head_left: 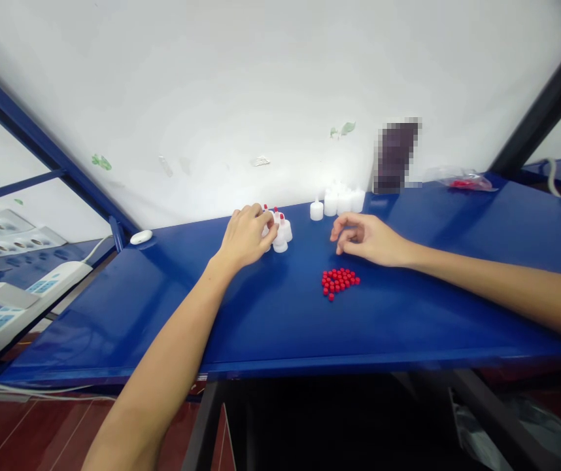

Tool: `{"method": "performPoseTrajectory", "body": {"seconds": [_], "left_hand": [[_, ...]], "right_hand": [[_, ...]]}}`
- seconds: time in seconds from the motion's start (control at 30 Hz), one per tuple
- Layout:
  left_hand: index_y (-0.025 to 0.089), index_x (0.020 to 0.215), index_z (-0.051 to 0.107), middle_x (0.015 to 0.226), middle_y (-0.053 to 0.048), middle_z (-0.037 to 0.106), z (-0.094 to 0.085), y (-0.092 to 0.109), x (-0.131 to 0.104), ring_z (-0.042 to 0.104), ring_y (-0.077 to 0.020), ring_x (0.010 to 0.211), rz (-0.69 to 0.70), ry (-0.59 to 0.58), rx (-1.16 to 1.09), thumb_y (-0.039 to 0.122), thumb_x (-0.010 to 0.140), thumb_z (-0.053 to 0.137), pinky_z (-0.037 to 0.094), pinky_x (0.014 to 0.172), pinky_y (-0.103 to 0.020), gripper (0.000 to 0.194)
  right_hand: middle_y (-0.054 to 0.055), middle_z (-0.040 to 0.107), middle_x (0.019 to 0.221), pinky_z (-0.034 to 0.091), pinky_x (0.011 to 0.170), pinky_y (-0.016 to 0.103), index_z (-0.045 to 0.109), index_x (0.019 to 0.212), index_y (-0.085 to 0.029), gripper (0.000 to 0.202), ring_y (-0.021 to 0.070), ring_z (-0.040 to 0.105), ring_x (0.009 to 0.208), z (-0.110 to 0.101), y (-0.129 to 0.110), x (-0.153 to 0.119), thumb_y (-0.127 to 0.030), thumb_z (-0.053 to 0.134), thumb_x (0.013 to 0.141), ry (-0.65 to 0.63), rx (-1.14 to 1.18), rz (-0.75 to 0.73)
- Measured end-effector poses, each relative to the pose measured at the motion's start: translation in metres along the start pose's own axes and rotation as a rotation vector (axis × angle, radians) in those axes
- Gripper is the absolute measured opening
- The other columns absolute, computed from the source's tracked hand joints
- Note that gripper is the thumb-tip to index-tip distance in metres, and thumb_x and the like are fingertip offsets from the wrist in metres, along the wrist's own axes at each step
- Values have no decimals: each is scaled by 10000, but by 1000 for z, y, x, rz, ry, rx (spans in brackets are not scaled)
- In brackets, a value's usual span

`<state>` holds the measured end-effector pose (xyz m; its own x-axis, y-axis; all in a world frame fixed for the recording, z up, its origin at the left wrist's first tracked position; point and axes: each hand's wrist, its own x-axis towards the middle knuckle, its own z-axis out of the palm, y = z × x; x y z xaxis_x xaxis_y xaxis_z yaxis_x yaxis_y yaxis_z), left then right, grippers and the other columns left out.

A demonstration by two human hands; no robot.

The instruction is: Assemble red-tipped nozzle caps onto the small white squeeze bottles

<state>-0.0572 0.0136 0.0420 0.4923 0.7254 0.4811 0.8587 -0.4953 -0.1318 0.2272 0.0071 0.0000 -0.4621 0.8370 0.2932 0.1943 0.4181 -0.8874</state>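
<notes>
By left hand (251, 232), bottles (280, 245) (three red tips (282, 216))

Squat white dropper bottles with red caps (280, 245), upright, clustered at our left hand (250, 232), some partly hidden by our fingers; whether we grip one, unclear. White dropper bottles without caps (344, 201), upright, bunched beyond our right hand (366, 241), narrow tips up; single uncapped bottle (316, 210) just left of bunch, between our hands but farther out. Small loose red caps (340, 281), loosely grouped, nearer us than our right hand.
</notes>
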Motion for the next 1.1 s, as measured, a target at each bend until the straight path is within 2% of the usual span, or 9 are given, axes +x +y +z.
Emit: {"method": "performPoseTrajectory", "body": {"seconds": [0.17, 0.33, 0.4, 0.47, 0.57, 0.63, 0.7, 0.9, 1.1], "left_hand": [[181, 890, 649, 962, -87, 582, 2, -1, -1, 541, -236, 878, 18, 5, -6, 402, 989, 434, 386, 791, -381, 324], [180, 898, 647, 927, -88, 584, -2, 0, 0, 534, -222, 847, 22, 130, -23, 363, 1004, 394, 400, 791, -374, 330], [176, 898, 641, 899, -89, 595, -6, 5, 0, 533, -214, 818, 74, 169, -54, 321, 1002, 381, 413, 783, -365, 315], [173, 899, 634, 866, -84, 608, -11, 15, 1, 538, -203, 795, 165, 169, -103, 293, 1005, 362, 426, 772, -352, 315], [162, 927, 638, 854, -81, 627, -11, 37, 1, 559, -195, 801, 327, 108, -159, 266, 1006, 351, 439, 763, -334, 315], [156, 971, 645, 872, -81, 635, -7, 52, 0, 569, -191, 806, 427, 37, -185, 263, 1007, 355, 443, 749, -327, 312], [154, 1055, 644, 924, -83, 645, 0, 61, -3, 581, -191, 829, 486, -32, -215, 259, 1008, 368, 449, 746, -325, 299], [186, 1223, 618, 1058, -77, 640, 17, 63, -9, 598, -192, 925, 519, -133, -303, 147, 972, 399, 474, 815, -324, 336], [215, 1282, 613, 1158, -90, 624, 18, 68, -8, 598, -214, 1014, 552, -211, -356, 89, 936, 428, 494, 871, -344, 412]], "right_hand": [[12, 665, 871, 552, 750, 372, 541, 856, -213, 186, 176, 702, 709, -1, 5, 1, -141, 649, 723, 6, -39, -2], [13, 665, 806, 542, 753, 379, 560, 866, -224, 135, 213, 703, 752, -5, 9, 2, -142, 592, 764, 50, -252, -57], [44, 688, 918, 538, 748, 388, 598, 921, -220, 178, 208, 687, 725, -8, 9, 5, -132, 570, 769, 68, -446, -110], [102, 658, 1183, 543, 775, 415, 634, 1065, -213, 305, 206, 683, 733, -11, 10, 12, -133, 559, 780, 51, -632, -164], [166, 455, 1499, 517, 952, 496, 559, 1343, -200, 529, 318, 674, 1049, -13, 13, 27, -182, 573, 814, 4, -801, -187], [192, 366, 1570, 449, 1066, 530, 470, 1453, -163, 628, 396, 536, 1297, -12, 16, 39, -233, 580, 839, -8, -862, -154], [203, 316, 1603, 415, 1109, 528, 406, 1506, -137, 672, 409, 458, 1378, -10, 18, 50, -270, 566, 867, -23, -902, -105], [217, 497, 1486, 430, 1094, 530, 436, 1480, -80, 643, 386, 511, 1330, -4, 15, 71, -274, 545, 877, -15, -936, -101], [120, 642, 1335, 472, 1016, 465, 607, 1320, -172, 465, 308, 618, 1168, -8, 0, 49, -233, 538, 864, 162, -797, -299]]}}
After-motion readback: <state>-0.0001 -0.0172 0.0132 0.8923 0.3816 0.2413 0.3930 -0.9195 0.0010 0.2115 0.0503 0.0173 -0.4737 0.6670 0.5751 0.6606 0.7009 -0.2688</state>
